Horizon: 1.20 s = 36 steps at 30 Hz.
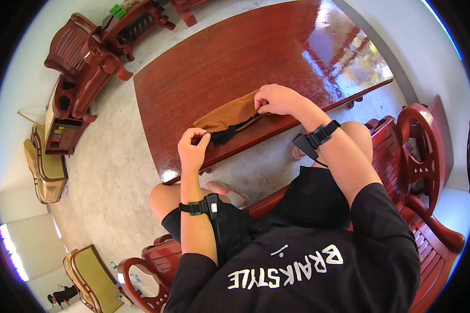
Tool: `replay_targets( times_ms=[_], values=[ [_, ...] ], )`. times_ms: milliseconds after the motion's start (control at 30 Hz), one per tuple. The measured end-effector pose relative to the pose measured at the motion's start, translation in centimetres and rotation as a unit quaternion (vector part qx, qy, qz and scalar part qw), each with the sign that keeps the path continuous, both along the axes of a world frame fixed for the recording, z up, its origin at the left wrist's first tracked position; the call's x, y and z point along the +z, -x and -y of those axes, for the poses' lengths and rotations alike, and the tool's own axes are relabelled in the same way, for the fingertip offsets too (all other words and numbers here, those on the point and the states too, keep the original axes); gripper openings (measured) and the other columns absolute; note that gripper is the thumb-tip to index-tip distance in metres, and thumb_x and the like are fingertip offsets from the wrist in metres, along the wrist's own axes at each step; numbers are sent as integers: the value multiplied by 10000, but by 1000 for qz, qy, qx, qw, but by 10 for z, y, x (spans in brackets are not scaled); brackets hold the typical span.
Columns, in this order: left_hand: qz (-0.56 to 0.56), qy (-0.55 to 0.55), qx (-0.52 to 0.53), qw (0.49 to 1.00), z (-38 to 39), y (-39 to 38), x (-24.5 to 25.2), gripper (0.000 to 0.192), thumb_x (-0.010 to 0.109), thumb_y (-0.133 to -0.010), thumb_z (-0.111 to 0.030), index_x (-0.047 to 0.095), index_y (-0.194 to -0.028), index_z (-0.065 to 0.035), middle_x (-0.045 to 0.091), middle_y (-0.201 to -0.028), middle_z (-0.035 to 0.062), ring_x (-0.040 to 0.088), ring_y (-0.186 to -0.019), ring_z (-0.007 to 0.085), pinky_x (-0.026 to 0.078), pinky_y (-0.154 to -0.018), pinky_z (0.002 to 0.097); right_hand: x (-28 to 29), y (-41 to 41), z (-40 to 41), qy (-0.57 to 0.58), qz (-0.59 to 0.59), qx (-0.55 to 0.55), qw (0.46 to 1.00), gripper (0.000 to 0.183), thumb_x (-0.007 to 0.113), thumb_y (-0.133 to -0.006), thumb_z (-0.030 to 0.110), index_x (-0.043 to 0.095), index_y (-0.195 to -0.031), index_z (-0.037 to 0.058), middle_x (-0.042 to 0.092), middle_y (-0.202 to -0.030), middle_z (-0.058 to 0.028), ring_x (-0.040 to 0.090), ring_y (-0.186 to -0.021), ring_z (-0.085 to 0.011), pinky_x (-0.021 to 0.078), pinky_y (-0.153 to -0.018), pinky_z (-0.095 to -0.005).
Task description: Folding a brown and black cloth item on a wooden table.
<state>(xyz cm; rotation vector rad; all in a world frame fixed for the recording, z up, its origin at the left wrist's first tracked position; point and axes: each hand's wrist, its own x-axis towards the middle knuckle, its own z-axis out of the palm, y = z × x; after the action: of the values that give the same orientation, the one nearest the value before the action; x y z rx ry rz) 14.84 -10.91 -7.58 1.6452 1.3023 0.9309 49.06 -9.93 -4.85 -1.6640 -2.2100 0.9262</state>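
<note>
A long strip of folded cloth (229, 113), brown on top with a black part (228, 135) along its near side, lies near the front edge of the polished red-brown wooden table (219, 70). Its left end is pinched between the thumb and fingers of my left hand (193, 148). At the other end, my right hand (276, 99) grips the brown fabric with curled fingers. The cloth stretches between both hands. What kind of cloth article it is cannot be told.
My knees are by the table's near edge, and I sit on a carved wooden bench (387, 156). Carved wooden chairs (72, 47) and a small cabinet (58, 135) stand to the left. Farther off are cushioned seats (96, 274) and a person (64, 295) at the lower left.
</note>
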Motion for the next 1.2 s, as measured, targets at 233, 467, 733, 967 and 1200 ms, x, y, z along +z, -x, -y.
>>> replay_targets(
  times_ms=[233,467,733,967,1200],
  values=[
    [99,22,1,995,-1,3,-3,60,754,-949,-42,717,-928,1,729,-981,15,630,-904,69,508,-839,248,11,-3,-2,-93,-1,3,996,152,727,-914,183,751,-1000,60,741,-1019,-153,708,-983,-337,560,-877,-443],
    [141,19,104,984,2,-3,29,92,700,-1034,-103,662,-1058,-23,630,-886,-35,557,-818,35,451,-738,209,60,2,9,-102,-145,-85,980,232,609,-1048,224,702,-1047,12,736,-994,-185,693,-911,-347,542,-827,-407],
    [199,-126,47,971,36,3,120,61,649,-1052,-46,652,-1112,-34,615,-943,-39,511,-807,23,396,-716,188,122,-13,43,32,-328,-87,940,217,618,-1087,269,699,-1044,72,585,-844,75,530,-806,-20,470,-739,-243],
    [120,-140,64,981,-10,-16,94,71,669,-1055,-89,659,-1110,-46,624,-877,-40,534,-756,39,422,-697,204,94,-15,32,-41,-382,-74,920,288,636,-1082,279,697,-1043,0,611,-869,59,541,-852,-54,497,-800,-279],
    [-141,-94,41,985,-65,-20,0,134,783,-914,-142,740,-991,-42,679,-914,99,658,-840,209,532,-796,342,40,-10,5,-147,-126,-57,979,225,661,-990,227,745,-1035,23,725,-994,-167,699,-945,-339,548,-837,-416]
  ],
)
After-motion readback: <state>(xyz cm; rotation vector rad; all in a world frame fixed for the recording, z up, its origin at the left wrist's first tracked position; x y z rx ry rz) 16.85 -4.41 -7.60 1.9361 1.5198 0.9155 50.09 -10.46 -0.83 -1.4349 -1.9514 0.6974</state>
